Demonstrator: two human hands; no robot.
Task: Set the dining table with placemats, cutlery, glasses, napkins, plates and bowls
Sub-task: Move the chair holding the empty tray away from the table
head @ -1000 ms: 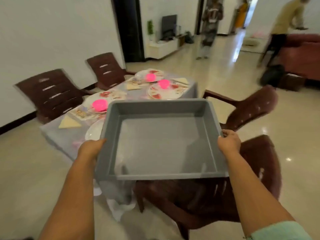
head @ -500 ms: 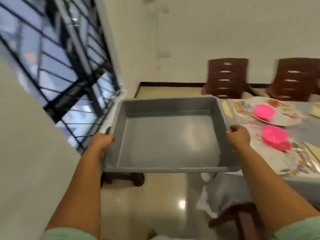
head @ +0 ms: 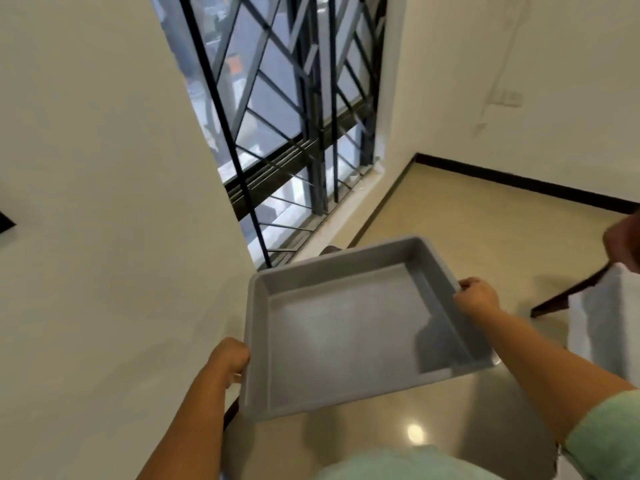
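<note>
I hold an empty grey plastic tray [head: 346,327] in front of me, above the floor and tilted down to the left. My left hand [head: 230,356] grips its left rim and my right hand [head: 476,296] grips its right rim. Nothing lies inside the tray. The dining table with its plates and bowls is out of view, except for a white cloth corner [head: 606,320] hanging at the right edge.
A cream wall [head: 104,202] stands close on the left. A window with a black metal grille [head: 294,116] is straight ahead. A dark brown chair [head: 623,244] shows at the right edge. A shiny beige floor [head: 485,220] lies beyond the tray.
My view has swung left, away from the set table toward the window and wall. Both hands have kept their grip on the tray, which now tilts and sits lower right in view.
</note>
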